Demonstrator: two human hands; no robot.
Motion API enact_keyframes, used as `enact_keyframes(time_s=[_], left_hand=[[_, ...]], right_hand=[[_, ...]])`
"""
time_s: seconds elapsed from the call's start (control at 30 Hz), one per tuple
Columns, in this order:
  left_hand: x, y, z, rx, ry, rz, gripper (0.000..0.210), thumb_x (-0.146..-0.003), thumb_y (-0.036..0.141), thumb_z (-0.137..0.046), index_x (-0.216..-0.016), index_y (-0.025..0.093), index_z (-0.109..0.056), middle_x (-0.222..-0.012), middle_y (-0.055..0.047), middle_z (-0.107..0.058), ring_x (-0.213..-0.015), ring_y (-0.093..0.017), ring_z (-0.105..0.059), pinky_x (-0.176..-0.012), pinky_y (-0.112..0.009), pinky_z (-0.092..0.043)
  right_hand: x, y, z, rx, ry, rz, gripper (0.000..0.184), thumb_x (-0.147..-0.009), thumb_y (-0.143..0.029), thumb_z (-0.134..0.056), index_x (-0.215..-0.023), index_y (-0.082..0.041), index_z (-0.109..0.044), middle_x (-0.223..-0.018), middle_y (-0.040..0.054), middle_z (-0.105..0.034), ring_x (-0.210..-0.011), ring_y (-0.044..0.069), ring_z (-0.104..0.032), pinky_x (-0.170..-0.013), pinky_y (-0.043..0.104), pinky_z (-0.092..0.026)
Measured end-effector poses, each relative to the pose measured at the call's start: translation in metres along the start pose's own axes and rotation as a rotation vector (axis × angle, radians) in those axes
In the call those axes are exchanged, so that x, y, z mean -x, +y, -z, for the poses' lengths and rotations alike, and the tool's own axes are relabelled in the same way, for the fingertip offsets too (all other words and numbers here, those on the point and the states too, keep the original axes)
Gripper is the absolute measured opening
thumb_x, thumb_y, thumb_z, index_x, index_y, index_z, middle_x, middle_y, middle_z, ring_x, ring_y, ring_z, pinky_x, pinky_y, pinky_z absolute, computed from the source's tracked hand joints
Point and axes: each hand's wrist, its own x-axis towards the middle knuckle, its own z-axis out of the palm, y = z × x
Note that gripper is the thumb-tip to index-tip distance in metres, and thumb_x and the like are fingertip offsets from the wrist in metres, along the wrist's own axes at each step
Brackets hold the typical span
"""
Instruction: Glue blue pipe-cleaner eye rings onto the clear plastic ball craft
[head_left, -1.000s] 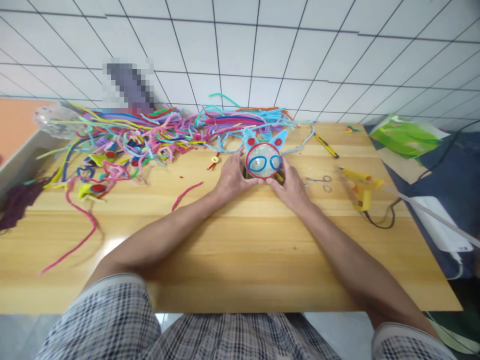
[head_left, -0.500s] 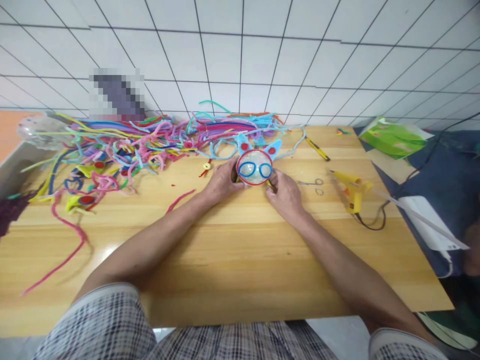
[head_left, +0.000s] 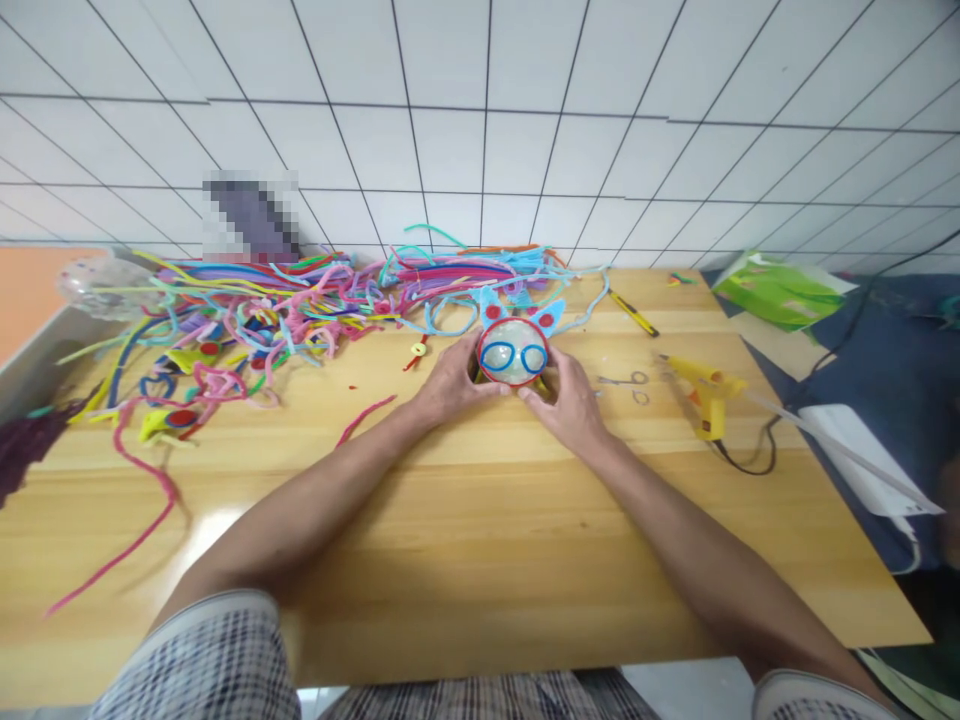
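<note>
Between my two hands is a clear plastic ball (head_left: 515, 368) with a red pipe-cleaner ring round its face and two blue loops like glasses. Light blue ears (head_left: 550, 318) with red round centres stand at its top. My left hand (head_left: 454, 378) grips the ball's left side, thumb along the lower edge. My right hand (head_left: 568, 398) holds the right side, its thumb near the bottom. Bits of yellow show beside the ball, partly hidden by my fingers. Scissors (head_left: 637, 388) lie just right of my right hand.
A tangled heap of coloured pipe cleaners (head_left: 300, 300) spreads along the back left. Rightward lie a yellow utility knife (head_left: 634, 313), a yellow glue gun (head_left: 705, 395) with a cord, and a white power bank-like box (head_left: 855, 455). A green packet (head_left: 780, 290) sits at the back right.
My right hand has shifted its grip, with the thumb now under the ball's lower edge. My left thumb also reaches further along the bottom. The whole view has tilted slightly upward.
</note>
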Motion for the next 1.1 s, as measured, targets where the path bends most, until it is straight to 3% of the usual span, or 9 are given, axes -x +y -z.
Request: enact_keyframes(time_s=[0.33,0.57,0.8,0.93,1.1], left_hand=[[-0.003,0.012,-0.002,0.006,0.021,0.064,0.089,-0.083,0.050,-0.106,-0.156,0.020,-0.064,-0.159,-0.020,-0.077,-0.149,-0.043,-0.075,-0.130,-0.060,-0.060],[-0.003,0.011,-0.004,-0.024,0.018,0.077,0.092,-0.084,0.044,-0.107,-0.160,0.021,-0.061,-0.163,-0.021,-0.076,-0.154,-0.043,-0.073,-0.133,-0.061,-0.058],[-0.003,0.001,-0.010,-0.060,0.002,0.042,0.100,-0.085,0.055,-0.108,-0.165,0.020,-0.058,-0.165,-0.022,-0.074,-0.155,-0.045,-0.072,-0.131,-0.060,-0.058],[-0.004,0.004,-0.011,-0.059,-0.001,0.040,0.098,-0.086,0.051,-0.108,-0.162,0.016,-0.059,-0.162,-0.025,-0.074,-0.152,-0.046,-0.073,-0.130,-0.060,-0.058],[-0.004,0.004,-0.010,-0.044,-0.022,0.050,0.102,-0.087,0.051,-0.106,-0.168,0.020,-0.054,-0.170,-0.025,-0.068,-0.159,-0.046,-0.068,-0.135,-0.064,-0.054]], right_hand=[[-0.004,0.005,0.001,-0.015,-0.043,-0.068,0.067,-0.106,-0.049,-0.074,-0.165,-0.019,-0.059,-0.149,0.0242,-0.079,-0.137,0.042,-0.077,-0.117,0.066,-0.064],[-0.003,0.007,0.002,0.012,-0.034,-0.087,0.069,-0.104,-0.050,-0.075,-0.166,-0.023,-0.059,-0.149,0.0218,-0.078,-0.135,0.041,-0.076,-0.115,0.066,-0.065],[-0.003,0.011,0.005,0.015,-0.024,-0.073,0.068,-0.102,-0.051,-0.076,-0.163,-0.022,-0.062,-0.148,0.0213,-0.078,-0.133,0.041,-0.076,-0.115,0.067,-0.064],[-0.002,0.014,0.005,0.012,-0.016,-0.077,0.067,-0.102,-0.051,-0.075,-0.163,-0.024,-0.062,-0.148,0.0209,-0.077,-0.132,0.042,-0.076,-0.115,0.069,-0.064],[-0.001,0.015,0.001,0.017,0.011,-0.071,0.073,-0.100,-0.049,-0.076,-0.166,-0.024,-0.059,-0.150,0.0216,-0.076,-0.134,0.043,-0.075,-0.117,0.071,-0.063]])
